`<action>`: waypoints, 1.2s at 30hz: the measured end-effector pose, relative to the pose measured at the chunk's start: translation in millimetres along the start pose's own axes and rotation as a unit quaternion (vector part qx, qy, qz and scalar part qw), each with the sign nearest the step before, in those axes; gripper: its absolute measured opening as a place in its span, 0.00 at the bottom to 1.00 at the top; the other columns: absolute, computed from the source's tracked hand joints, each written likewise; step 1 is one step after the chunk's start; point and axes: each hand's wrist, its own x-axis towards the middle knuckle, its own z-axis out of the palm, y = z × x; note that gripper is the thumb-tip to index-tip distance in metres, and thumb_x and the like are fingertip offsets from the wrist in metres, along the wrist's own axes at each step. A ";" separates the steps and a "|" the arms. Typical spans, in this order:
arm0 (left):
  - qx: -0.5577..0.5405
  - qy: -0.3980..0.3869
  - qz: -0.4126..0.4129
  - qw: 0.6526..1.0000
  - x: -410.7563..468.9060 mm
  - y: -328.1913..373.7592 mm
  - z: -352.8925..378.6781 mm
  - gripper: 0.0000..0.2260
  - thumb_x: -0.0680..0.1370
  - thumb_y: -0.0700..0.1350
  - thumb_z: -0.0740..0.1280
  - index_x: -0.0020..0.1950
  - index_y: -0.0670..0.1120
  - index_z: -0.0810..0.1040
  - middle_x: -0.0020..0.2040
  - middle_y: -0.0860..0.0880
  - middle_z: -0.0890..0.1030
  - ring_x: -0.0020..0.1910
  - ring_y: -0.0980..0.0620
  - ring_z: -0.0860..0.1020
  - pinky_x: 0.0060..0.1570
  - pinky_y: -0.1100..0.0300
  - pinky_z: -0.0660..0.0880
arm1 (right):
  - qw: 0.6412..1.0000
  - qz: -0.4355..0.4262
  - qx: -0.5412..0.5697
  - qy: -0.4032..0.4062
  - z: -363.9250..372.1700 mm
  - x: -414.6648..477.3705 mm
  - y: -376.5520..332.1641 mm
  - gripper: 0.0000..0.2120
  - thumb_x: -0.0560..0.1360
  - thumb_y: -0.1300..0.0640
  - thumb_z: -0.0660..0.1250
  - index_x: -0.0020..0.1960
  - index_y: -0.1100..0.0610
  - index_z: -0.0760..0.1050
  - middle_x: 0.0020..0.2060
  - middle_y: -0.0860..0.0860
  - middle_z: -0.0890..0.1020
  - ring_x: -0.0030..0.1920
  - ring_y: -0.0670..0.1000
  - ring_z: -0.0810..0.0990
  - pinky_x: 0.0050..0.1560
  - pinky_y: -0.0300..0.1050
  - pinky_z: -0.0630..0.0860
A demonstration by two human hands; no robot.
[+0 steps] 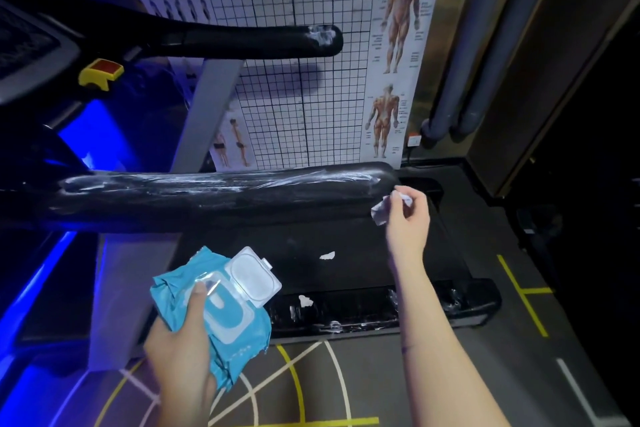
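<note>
Left hand (180,343), right hand (408,218): bare.

The wipe pack (228,326) in your left hand (180,354) is crinkled, glossy blue plastic film, and its white lid (254,276) is smooth hard plastic. At 1 o'clock, the wipe (380,215) is thin, crumpled white cloth or paper. The black handrail (214,198) at 12 o'clock looks glossy, with white smears.

Wipe (380,214) half hidden by right hand (410,222) fingers; poster (398,45) labels unreadable.

Anatomy poster (398,55) hangs above a dark floor (467,374) marked with yellow lines (519,291)
</note>
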 end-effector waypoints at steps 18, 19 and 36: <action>0.005 -0.004 0.005 1.000 0.3 4.1 11.4 0.11 0.80 0.50 0.76 0.59 0.49 0.83 0.53 0.45 0.86 0.48 0.45 0.85 0.57 0.45 0.81 | 0.952 -0.027 -0.141 -0.269 62.0 -44.8 10.7 0.08 0.76 0.59 0.66 0.49 0.48 0.81 0.41 0.49 0.85 0.42 0.53 0.83 0.44 0.46 0.80; 0.003 -0.004 0.007 1.000 0.8 4.9 12.2 0.11 0.79 0.50 0.76 0.59 0.49 0.83 0.52 0.46 0.86 0.47 0.46 0.85 0.57 0.45 0.81 | 0.963 -0.032 -0.125 -0.235 60.9 -45.6 8.3 0.08 0.77 0.59 0.66 0.49 0.48 0.80 0.41 0.49 0.84 0.41 0.51 0.82 0.43 0.45 0.80; 0.025 -0.003 -0.002 1.000 17.9 -4.8 8.1 0.15 0.77 0.55 0.78 0.60 0.49 0.85 0.52 0.49 0.88 0.50 0.44 0.87 0.56 0.39 0.83 | 0.987 -0.118 -0.083 0.076 45.3 -23.1 24.8 0.05 0.78 0.58 0.70 0.54 0.53 0.82 0.50 0.47 0.78 0.45 0.47 0.80 0.45 0.31 0.72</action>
